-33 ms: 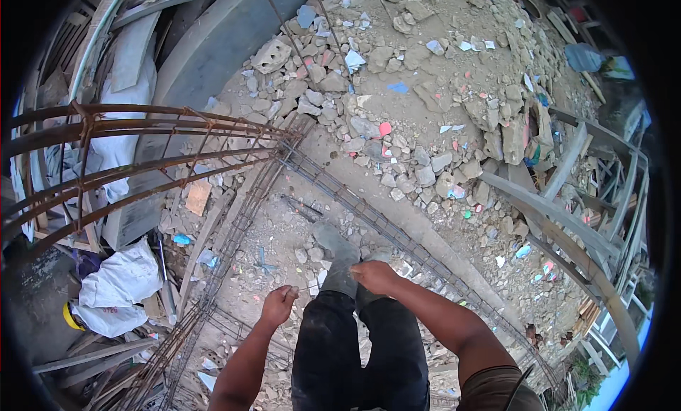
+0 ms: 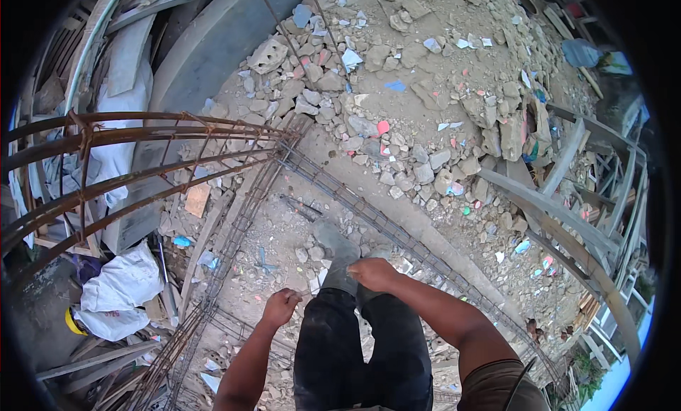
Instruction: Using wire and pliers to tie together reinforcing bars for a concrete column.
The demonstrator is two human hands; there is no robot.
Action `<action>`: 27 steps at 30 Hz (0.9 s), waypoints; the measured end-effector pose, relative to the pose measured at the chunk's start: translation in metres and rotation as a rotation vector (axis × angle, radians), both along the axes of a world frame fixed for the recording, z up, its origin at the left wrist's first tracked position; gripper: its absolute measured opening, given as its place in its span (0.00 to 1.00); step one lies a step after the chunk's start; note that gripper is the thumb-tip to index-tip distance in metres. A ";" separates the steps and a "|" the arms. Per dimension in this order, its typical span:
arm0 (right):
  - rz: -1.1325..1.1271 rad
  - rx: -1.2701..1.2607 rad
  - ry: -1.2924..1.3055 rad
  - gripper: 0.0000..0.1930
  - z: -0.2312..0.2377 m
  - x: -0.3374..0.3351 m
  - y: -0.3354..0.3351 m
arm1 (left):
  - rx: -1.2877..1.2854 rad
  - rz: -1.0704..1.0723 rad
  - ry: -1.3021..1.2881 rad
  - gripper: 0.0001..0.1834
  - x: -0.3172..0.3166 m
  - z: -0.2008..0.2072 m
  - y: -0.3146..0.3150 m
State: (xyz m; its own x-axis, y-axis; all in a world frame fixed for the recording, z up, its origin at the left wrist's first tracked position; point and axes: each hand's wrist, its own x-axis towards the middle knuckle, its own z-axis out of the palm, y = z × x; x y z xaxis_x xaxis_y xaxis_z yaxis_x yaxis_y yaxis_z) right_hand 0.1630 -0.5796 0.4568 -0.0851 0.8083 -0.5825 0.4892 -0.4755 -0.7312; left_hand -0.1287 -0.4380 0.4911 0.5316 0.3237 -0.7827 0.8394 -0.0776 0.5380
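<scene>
My left hand [image 2: 281, 307] is held in front of my left thigh, its fingers pinched together. Over my boots [image 2: 343, 258] is my right hand [image 2: 374, 275], also closed, with thumb and fingers pressed together. What either hand pinches, if anything, is too small to make out. Both hands are above the rubble, apart from the steel around me. A long rebar cage [image 2: 376, 211] runs diagonally on the ground to my right, and another rebar cage [image 2: 237, 240] lies to my left. They meet at a corner ahead, where thick rusty upright bars [image 2: 135, 171] rise toward the left.
Broken stones [image 2: 425, 171] and rubble cover the ground ahead. A dark, long-handled tool [image 2: 301, 209] lies in front of my boots. To the left are a white sack [image 2: 122, 283] and a concrete beam [image 2: 206, 45]. A wooden frame [image 2: 560, 209] stands at the right.
The view has shifted very slightly. Both hands stay closed in nearly the same places.
</scene>
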 end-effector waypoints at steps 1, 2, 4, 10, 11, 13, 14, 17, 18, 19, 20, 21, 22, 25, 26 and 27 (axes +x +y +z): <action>0.147 0.020 0.041 0.12 -0.002 0.002 0.013 | -0.038 -0.092 -0.053 0.16 -0.001 0.000 0.004; 0.185 0.042 0.091 0.10 0.002 -0.003 0.019 | -0.078 -0.081 -0.087 0.17 0.000 0.002 0.003; 0.221 0.067 0.131 0.10 0.011 -0.007 0.042 | -0.263 0.134 -0.130 0.17 0.025 0.010 0.007; 0.236 0.066 0.131 0.11 0.035 0.036 0.126 | -0.062 0.267 -0.213 0.13 0.113 0.019 0.058; 0.245 0.051 0.105 0.12 0.033 0.048 0.134 | -0.038 0.299 -0.217 0.13 0.122 0.018 0.065; 0.253 0.031 0.083 0.12 0.035 0.068 0.151 | 0.041 0.292 -0.189 0.13 0.144 0.021 0.077; 0.277 0.007 0.037 0.13 0.037 0.078 0.162 | 0.127 0.287 -0.161 0.13 0.153 0.020 0.082; 0.299 -0.019 -0.017 0.14 0.022 0.095 0.181 | 0.231 0.297 -0.160 0.12 0.179 0.007 0.090; 0.324 -0.041 -0.053 0.14 0.013 0.101 0.186 | 0.227 0.306 -0.154 0.12 0.190 0.000 0.090; 0.352 -0.062 -0.087 0.15 0.002 0.106 0.190 | 0.213 0.314 -0.099 0.12 0.200 -0.009 0.090; 0.368 -0.067 -0.078 0.15 -0.016 0.109 0.191 | 0.197 0.324 -0.042 0.12 0.211 -0.018 0.090; 0.338 -0.057 -0.088 0.15 -0.042 0.113 0.186 | 0.173 0.335 0.008 0.11 0.221 -0.033 0.089; 0.319 -0.033 -0.087 0.16 -0.056 0.117 0.192 | 0.207 0.356 0.030 0.11 0.226 -0.055 0.089; 0.344 -0.180 -0.065 0.15 -0.104 0.118 0.219 | 0.299 0.550 0.018 0.13 0.233 -0.115 0.090; 0.383 -0.175 -0.048 0.15 -0.123 0.122 0.230 | 0.361 0.563 0.003 0.16 0.237 -0.141 0.096; 0.216 0.102 -0.200 0.17 -0.147 0.128 0.239 | 0.359 0.593 0.028 0.16 0.242 -0.162 0.101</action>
State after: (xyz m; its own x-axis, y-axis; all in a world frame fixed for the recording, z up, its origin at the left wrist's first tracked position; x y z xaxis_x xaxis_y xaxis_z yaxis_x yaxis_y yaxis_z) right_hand 0.2912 -0.3409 0.3098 -0.1534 0.8389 -0.5222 0.7099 -0.2741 -0.6488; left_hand 0.1135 -0.3368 0.3289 0.1665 0.7946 -0.5839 0.8082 0.2293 0.5424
